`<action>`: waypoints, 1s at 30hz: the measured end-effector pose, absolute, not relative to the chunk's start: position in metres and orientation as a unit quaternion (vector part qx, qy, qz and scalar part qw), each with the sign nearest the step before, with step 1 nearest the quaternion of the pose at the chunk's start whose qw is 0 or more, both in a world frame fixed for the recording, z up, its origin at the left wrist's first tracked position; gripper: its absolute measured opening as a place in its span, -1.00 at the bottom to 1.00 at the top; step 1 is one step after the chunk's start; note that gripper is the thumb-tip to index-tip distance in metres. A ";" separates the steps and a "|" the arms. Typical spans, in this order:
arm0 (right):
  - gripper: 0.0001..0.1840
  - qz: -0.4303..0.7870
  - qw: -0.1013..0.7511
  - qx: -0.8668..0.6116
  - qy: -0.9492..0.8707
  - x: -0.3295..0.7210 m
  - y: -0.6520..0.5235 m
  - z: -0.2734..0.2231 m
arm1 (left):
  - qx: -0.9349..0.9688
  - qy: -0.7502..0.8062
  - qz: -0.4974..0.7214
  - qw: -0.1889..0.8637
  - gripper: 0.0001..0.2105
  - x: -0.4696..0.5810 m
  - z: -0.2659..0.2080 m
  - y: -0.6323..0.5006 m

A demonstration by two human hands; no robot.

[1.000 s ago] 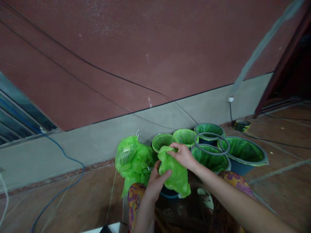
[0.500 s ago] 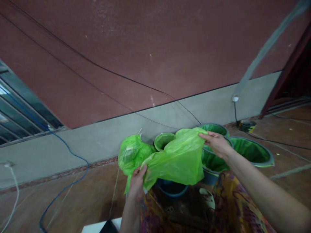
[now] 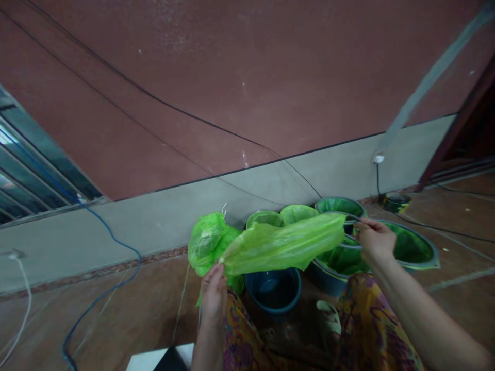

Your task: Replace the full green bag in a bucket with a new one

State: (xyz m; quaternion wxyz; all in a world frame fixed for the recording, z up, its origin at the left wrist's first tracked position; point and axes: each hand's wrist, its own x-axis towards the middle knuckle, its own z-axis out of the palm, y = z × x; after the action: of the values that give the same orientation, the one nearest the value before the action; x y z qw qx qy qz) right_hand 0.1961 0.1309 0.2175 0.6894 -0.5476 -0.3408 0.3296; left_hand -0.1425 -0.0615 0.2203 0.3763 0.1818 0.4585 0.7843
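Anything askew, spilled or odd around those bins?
Nothing visibly spilled or damaged. One oddity: the round blue plastic tub shows a bare inside, unlike the grey-rimmed blue buckets on its right, with green plastic liners.

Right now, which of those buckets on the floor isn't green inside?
The blue bucket just below the green bag pinched in the left hand. Its bare blue inside shows, whereas the other buckets look green inside.

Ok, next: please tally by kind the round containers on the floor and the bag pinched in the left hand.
Round bins lined with green plastic: 5
Unlined dark-blue round plastic tub: 1
Small round black-and-yellow can: 1
Light-green thin plastic bag in the left hand: 1
Total: 8
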 end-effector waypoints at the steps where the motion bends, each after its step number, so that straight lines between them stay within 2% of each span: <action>1: -0.80 0.305 0.690 -0.550 -0.358 0.185 0.119 0.227 | 0.203 0.478 0.773 0.364 -0.80 -0.138 0.222 -0.063; 2: -0.79 0.314 0.663 -0.527 -0.430 0.170 0.105 0.237 | 0.241 0.496 0.753 0.359 -0.83 -0.132 0.225 -0.064; 6: -0.63 0.368 0.427 -0.436 -0.701 0.100 0.056 0.259 | 0.458 0.523 0.619 0.365 -0.90 -0.093 0.240 -0.064; 9: -0.51 0.321 0.314 -0.491 -0.746 0.066 0.047 0.243 | 0.620 0.521 0.492 0.320 -0.79 -0.062 0.240 -0.062; 12: -0.52 0.299 0.253 -0.506 -0.769 0.063 0.053 0.220 | 0.711 0.533 0.388 0.245 -0.71 -0.041 0.220 -0.060; 17: -0.56 0.284 0.314 -0.460 -0.780 0.103 0.058 0.235 | 0.765 0.563 0.255 0.180 -0.77 -0.036 0.175 -0.055; 22: -0.60 0.160 0.402 -0.512 -0.742 0.162 0.062 0.283 | 0.766 0.610 0.121 0.164 -0.72 -0.059 0.151 -0.047; 25: -0.57 0.082 0.423 -0.557 -0.710 0.198 0.067 0.297 | 0.730 0.655 0.111 0.160 -0.66 -0.080 0.147 -0.044; 30: -0.43 0.025 0.420 -0.616 -0.666 0.233 0.072 0.296 | 0.687 0.697 0.147 0.141 -0.53 -0.111 0.156 -0.043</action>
State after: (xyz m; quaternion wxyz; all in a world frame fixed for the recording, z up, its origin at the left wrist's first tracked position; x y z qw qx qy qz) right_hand 0.2330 0.0722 0.2955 0.4202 -0.6161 -0.6658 0.0246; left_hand -0.1108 -0.0432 0.1562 0.1409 0.6873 0.6974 0.1466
